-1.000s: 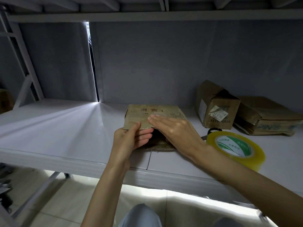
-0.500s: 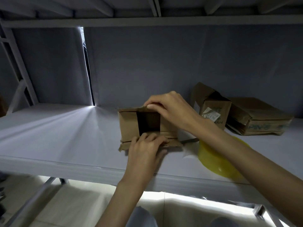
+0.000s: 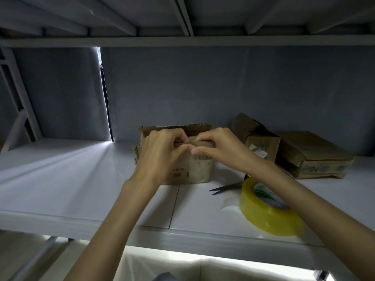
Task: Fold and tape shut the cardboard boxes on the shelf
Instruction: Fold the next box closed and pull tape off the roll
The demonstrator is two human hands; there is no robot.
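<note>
Small brown cardboard box (image 3: pixel 188 167) stands mid-shelf (image 3: pixel 60 179), far flap upright, print on near face. Left hand (image 3: pixel 162 151) and right hand (image 3: pixel 219 149) both pinch its near flaps at the top. Right of it: scissors (image 3: pixel 227 187), yellow tape roll (image 3: pixel 265 211), two further boxes (image 3: pixel 312 155) against the back wall.

Matt brown cardboard box (image 3: pixel 199 169), glossy yellowish plastic tape roll (image 3: pixel 263 216), smooth grey shelf (image 3: pixel 60 179) w/ sheen.

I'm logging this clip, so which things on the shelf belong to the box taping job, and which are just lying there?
In use: box, gripped by left hand and right hand; tape roll; scissors.
Lying about, perhaps next: open box; flat box.
</note>
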